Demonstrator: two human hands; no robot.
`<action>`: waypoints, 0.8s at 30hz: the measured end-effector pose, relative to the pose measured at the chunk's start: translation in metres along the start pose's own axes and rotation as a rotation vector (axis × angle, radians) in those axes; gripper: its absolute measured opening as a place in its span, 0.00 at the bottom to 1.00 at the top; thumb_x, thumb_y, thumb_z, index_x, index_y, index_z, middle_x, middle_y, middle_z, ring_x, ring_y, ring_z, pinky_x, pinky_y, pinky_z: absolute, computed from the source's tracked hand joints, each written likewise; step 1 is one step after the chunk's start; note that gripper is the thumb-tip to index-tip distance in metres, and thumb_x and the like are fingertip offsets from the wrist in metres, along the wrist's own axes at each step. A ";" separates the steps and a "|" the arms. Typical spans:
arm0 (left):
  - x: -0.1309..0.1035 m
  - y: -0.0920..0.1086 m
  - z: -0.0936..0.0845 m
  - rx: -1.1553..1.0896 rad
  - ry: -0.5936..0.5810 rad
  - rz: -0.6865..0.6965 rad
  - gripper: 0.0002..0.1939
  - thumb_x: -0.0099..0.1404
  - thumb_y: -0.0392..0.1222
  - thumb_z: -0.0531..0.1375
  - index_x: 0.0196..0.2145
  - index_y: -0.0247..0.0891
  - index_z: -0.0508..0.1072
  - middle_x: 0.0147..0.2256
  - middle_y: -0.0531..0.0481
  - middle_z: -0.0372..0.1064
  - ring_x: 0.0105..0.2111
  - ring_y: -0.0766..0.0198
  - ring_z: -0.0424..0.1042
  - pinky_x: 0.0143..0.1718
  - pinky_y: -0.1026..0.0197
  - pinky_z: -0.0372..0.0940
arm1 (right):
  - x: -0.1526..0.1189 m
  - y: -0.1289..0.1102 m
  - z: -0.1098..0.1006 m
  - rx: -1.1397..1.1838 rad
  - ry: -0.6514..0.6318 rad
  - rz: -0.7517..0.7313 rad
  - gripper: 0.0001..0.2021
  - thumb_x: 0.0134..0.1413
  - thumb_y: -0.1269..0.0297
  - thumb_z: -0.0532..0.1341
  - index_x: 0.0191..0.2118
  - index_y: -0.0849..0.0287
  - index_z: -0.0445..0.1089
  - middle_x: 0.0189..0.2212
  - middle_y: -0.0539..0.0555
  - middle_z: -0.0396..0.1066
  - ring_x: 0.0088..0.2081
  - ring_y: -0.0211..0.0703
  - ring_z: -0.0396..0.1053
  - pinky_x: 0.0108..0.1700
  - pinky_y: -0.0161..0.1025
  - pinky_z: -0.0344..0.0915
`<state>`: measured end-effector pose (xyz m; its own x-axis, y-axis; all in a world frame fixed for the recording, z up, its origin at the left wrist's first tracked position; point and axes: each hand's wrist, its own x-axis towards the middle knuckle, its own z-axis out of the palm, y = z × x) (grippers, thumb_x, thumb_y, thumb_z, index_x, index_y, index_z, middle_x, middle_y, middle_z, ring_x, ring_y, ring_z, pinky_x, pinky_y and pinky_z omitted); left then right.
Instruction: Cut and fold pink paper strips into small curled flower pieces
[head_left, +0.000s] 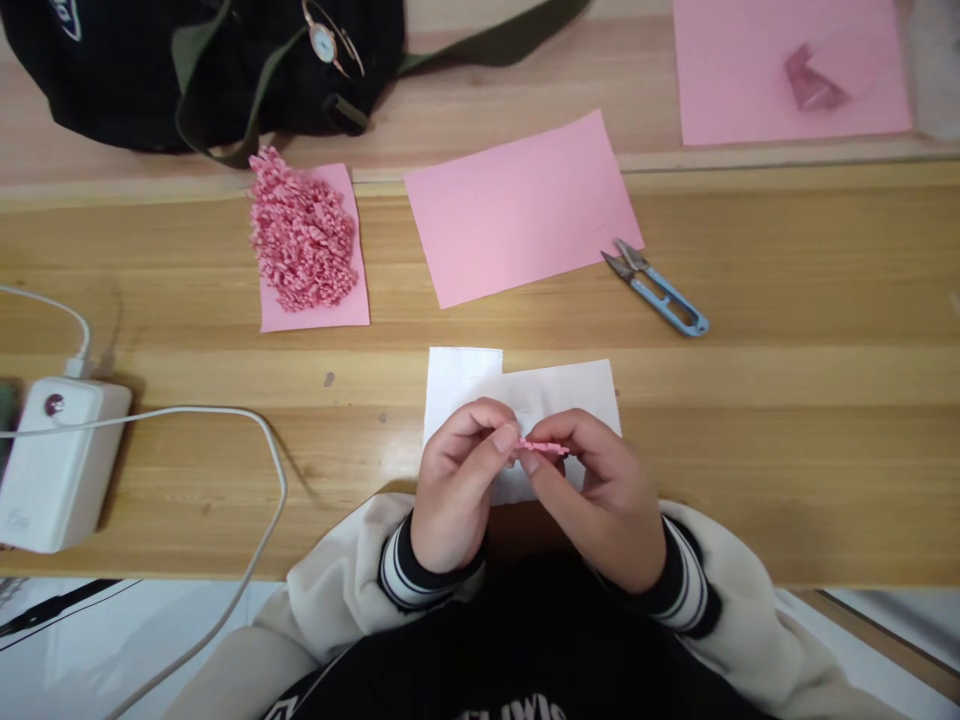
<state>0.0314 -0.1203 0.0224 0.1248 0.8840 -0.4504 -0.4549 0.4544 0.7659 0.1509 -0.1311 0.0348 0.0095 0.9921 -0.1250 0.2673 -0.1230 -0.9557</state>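
Observation:
Between my fingertips is a small, thin strip of twisted pink paper, held just over the white paper sheets. My left hand pinches its left end between thumb and index finger. Thumb and fingers of my right hand close on it from the right. Farther off, to the left, a heap of similar crinkled pink pieces lies on a small pink paper. A larger pink sheet is beyond my hands. Blue-handled thread snips rest with their blades on that sheet's right corner.
A white power bank with a white cable stands at the left of the wooden table. At the back are a black bag, a wristwatch on it, and another pink sheet with a clear piece on it.

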 end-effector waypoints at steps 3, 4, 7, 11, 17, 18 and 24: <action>0.000 0.001 0.000 0.003 -0.006 0.004 0.10 0.57 0.44 0.62 0.25 0.36 0.68 0.26 0.53 0.60 0.29 0.68 0.60 0.32 0.65 0.60 | 0.000 0.000 0.000 0.001 0.000 -0.005 0.03 0.51 0.72 0.59 0.30 0.58 0.66 0.22 0.47 0.67 0.23 0.34 0.64 0.25 0.31 0.62; 0.000 0.001 0.000 0.007 -0.007 0.001 0.10 0.57 0.44 0.62 0.25 0.36 0.68 0.26 0.53 0.60 0.29 0.68 0.60 0.32 0.64 0.60 | 0.000 0.000 0.000 0.002 -0.001 -0.004 0.03 0.51 0.72 0.59 0.30 0.58 0.66 0.22 0.47 0.67 0.23 0.34 0.64 0.25 0.31 0.62; 0.000 0.002 0.000 0.012 -0.009 -0.007 0.09 0.57 0.44 0.63 0.26 0.36 0.69 0.27 0.52 0.60 0.29 0.68 0.61 0.33 0.64 0.60 | 0.000 0.001 0.000 0.004 0.007 -0.001 0.03 0.51 0.72 0.59 0.30 0.57 0.66 0.22 0.47 0.66 0.24 0.34 0.64 0.25 0.31 0.62; 0.000 0.002 0.000 0.007 -0.030 0.006 0.07 0.57 0.43 0.63 0.27 0.37 0.71 0.27 0.52 0.62 0.29 0.68 0.61 0.33 0.63 0.60 | 0.000 0.003 0.000 0.020 0.046 -0.018 0.03 0.52 0.71 0.59 0.30 0.57 0.66 0.21 0.47 0.65 0.24 0.34 0.63 0.25 0.31 0.62; -0.001 0.002 0.000 0.013 -0.035 0.016 0.06 0.57 0.42 0.63 0.28 0.37 0.72 0.27 0.51 0.63 0.28 0.68 0.62 0.32 0.63 0.61 | 0.000 0.004 0.000 0.034 0.059 -0.018 0.02 0.52 0.71 0.59 0.31 0.58 0.66 0.22 0.47 0.65 0.23 0.34 0.62 0.26 0.31 0.61; -0.001 0.002 0.000 0.011 -0.038 0.019 0.05 0.57 0.41 0.63 0.28 0.37 0.72 0.27 0.51 0.63 0.28 0.68 0.62 0.32 0.63 0.61 | -0.001 0.004 0.000 0.036 0.059 -0.018 0.02 0.52 0.71 0.59 0.31 0.58 0.66 0.22 0.47 0.64 0.24 0.34 0.62 0.26 0.31 0.61; -0.001 0.001 -0.001 0.011 -0.058 0.050 0.03 0.57 0.39 0.62 0.29 0.37 0.73 0.29 0.51 0.64 0.29 0.69 0.63 0.33 0.63 0.60 | -0.002 0.005 -0.001 0.054 0.061 -0.017 0.03 0.52 0.72 0.59 0.31 0.58 0.66 0.22 0.46 0.64 0.24 0.33 0.61 0.26 0.30 0.61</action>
<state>0.0302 -0.1204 0.0229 0.1530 0.9102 -0.3850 -0.4522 0.4109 0.7916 0.1532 -0.1332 0.0310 0.0644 0.9935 -0.0939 0.2153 -0.1057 -0.9708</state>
